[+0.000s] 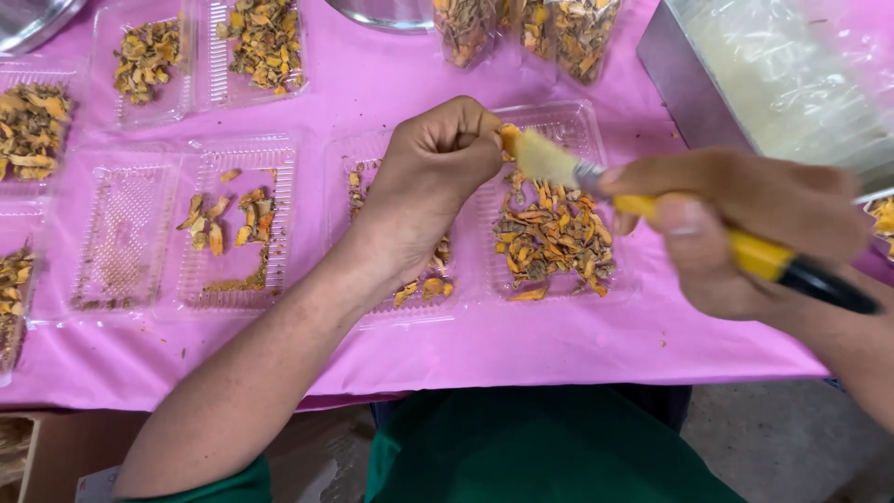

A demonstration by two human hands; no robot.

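Left hand [438, 168] is curled up tight, pinching a small orange dried slice [508, 138] between thumb and fingertips, held up just above the clear plastic clamshell tray [596, 130] in the middle of the bench [521, 345]. Right hand [745, 224] is wrapped around a yellow-handled brush [652, 207], and the pale bristles are touching that slice right at its exposed end.

Handling-wise, I'd guess the slice weighs next to nothing and is stiff but brittle, the kind of dried chip that snaps if you squeeze it flat. It looks dusty too, so probably not slippery, more crumbly. Pinching it by one edge the way it is now seems the sensible grip, since that leaves the other end free for the bristles. Light pressure only, I'd say.

More of the same orange-brown dried pieces [554, 237] sit heaped in the tray right under the brush. Other trays to the left are fuller or nearly bare, all on a pink cloth. Bags of the stuff [568, 33] stand at the back.
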